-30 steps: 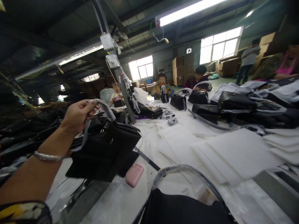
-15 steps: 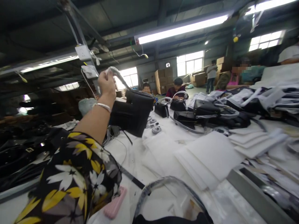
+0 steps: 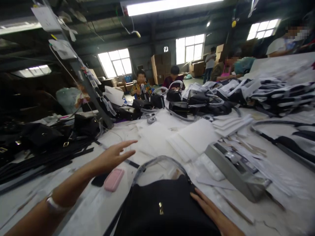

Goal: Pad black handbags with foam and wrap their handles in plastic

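A black handbag (image 3: 159, 200) with a small gold clasp stands in front of me. Its arched handle (image 3: 159, 159) is wrapped in clear plastic. My right hand (image 3: 211, 209) lies with straight fingers along the bag's right side, touching it. To the left of the handle, my left hand (image 3: 116, 154) hangs in the air over the table, fingers stretched and thumb apart, holding nothing. Below that hand lie a pink case-like object (image 3: 114, 180) and a dark flat object (image 3: 98, 180).
A grey tape dispenser (image 3: 236, 173) stands at the right, beside white foam sheets (image 3: 192, 137). Black bags (image 3: 201, 98) are heaped at the back, with more bags (image 3: 39, 134) and black straps at the left. A metal post (image 3: 98, 105) rises there. Several people work beyond.
My left hand has let go of a black bag it held up by its wrapped handle and has come down. My right hand now shows at the near bag. The view has tilted down.
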`<action>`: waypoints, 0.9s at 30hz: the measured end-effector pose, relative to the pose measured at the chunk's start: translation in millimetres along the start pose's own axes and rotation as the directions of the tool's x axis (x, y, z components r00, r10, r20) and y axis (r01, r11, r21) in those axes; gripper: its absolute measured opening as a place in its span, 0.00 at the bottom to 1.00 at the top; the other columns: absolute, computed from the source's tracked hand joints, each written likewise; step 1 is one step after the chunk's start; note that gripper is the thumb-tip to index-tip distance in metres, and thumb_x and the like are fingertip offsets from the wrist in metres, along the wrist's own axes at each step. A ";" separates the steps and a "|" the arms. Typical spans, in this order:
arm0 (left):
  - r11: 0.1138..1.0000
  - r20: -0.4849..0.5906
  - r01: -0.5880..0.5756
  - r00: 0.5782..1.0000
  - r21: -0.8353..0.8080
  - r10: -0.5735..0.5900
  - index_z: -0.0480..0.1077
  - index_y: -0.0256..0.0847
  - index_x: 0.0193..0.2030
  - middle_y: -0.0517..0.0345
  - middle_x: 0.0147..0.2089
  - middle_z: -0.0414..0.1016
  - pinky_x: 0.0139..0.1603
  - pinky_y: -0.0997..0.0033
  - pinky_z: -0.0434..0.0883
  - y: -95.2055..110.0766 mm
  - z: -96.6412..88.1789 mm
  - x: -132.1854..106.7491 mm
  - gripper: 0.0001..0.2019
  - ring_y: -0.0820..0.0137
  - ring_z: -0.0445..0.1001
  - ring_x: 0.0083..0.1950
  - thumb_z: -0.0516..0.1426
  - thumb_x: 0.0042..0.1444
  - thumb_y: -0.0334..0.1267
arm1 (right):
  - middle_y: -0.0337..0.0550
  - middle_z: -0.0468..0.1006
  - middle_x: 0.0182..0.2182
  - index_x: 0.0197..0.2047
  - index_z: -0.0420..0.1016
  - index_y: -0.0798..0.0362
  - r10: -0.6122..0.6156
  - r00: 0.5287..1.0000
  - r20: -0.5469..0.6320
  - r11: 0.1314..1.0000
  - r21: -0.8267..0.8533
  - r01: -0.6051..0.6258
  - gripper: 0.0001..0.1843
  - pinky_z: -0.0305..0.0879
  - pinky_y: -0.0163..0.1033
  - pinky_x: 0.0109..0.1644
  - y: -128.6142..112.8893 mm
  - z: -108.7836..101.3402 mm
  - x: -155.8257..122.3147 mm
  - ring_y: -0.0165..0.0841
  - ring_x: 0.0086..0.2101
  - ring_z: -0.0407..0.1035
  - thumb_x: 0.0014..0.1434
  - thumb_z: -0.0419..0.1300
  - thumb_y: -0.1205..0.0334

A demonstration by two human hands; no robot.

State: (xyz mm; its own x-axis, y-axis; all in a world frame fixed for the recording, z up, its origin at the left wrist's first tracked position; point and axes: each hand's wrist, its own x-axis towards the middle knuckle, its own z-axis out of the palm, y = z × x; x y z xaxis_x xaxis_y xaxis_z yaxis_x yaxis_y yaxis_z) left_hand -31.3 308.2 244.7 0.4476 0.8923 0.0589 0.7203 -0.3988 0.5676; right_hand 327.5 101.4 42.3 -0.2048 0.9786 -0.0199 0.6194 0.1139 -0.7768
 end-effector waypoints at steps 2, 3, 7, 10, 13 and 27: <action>0.994 0.085 0.104 0.991 -0.036 -0.101 0.63 0.54 0.67 0.57 0.70 0.63 0.68 0.52 0.62 -7.7 34.9 -75.7 0.32 0.55 0.62 0.70 0.55 0.58 0.61 | 0.48 0.47 0.72 0.74 0.51 0.47 0.046 0.999 0.017 0.999 0.025 -0.046 0.52 0.47 0.54 0.71 -16.5 -5.3 -6.9 0.49 0.69 0.46 0.52 0.66 0.41; 0.980 0.117 0.169 0.981 -0.107 -0.156 0.60 0.53 0.69 0.55 0.72 0.59 0.67 0.52 0.63 -11.3 52.1 -109.6 0.34 0.54 0.61 0.70 0.54 0.59 0.62 | 0.49 0.46 0.72 0.74 0.49 0.48 0.065 0.998 0.016 0.997 0.033 -0.066 0.53 0.45 0.55 0.72 -23.7 -7.2 -8.6 0.49 0.70 0.44 0.53 0.65 0.39; 0.900 0.024 0.272 0.959 -0.340 -0.281 0.53 0.45 0.73 0.48 0.73 0.55 0.68 0.51 0.62 -16.7 112.1 -203.2 0.43 0.52 0.56 0.72 0.51 0.57 0.68 | 0.50 0.51 0.72 0.73 0.53 0.47 0.062 0.997 -0.043 0.998 0.033 -0.060 0.49 0.44 0.57 0.72 -42.5 -10.9 -8.8 0.48 0.69 0.46 0.54 0.64 0.38; 0.916 -0.040 0.246 0.961 -0.316 -0.272 0.53 0.46 0.73 0.49 0.73 0.56 0.70 0.50 0.57 -5.8 132.1 -237.6 0.45 0.52 0.54 0.73 0.53 0.54 0.69 | 0.47 0.57 0.70 0.71 0.57 0.45 -0.003 0.998 -0.062 1.000 -0.002 0.003 0.44 0.49 0.55 0.71 -48.1 -15.9 -10.4 0.46 0.68 0.51 0.56 0.63 0.39; 0.956 -0.040 0.262 0.962 -0.131 -0.269 0.55 0.47 0.72 0.48 0.72 0.57 0.69 0.46 0.59 13.5 133.9 -257.5 0.41 0.51 0.56 0.72 0.53 0.56 0.66 | 0.50 0.63 0.67 0.70 0.59 0.48 -0.087 0.996 -0.023 0.989 -0.126 0.083 0.42 0.55 0.55 0.69 -52.3 -23.3 -18.0 0.46 0.65 0.58 0.58 0.62 0.42; 0.733 0.033 -0.309 0.930 0.606 0.365 0.54 0.54 0.71 0.56 0.71 0.61 0.64 0.51 0.68 29.9 207.6 -210.7 0.32 0.59 0.64 0.68 0.53 0.63 0.25 | 0.45 0.61 0.68 0.71 0.58 0.46 -0.559 0.740 0.373 0.573 -0.471 0.671 0.32 0.53 0.57 0.70 -44.0 9.9 4.8 0.44 0.68 0.52 0.65 0.54 0.69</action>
State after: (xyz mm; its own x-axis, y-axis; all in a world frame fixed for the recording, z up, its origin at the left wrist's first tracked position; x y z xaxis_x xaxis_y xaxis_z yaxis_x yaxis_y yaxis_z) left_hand 6.0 64.4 78.8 0.6971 0.6774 0.2348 0.7105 -0.6965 -0.1001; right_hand 291.7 99.4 70.2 -0.7809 0.5966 0.1849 0.5745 0.8023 -0.1622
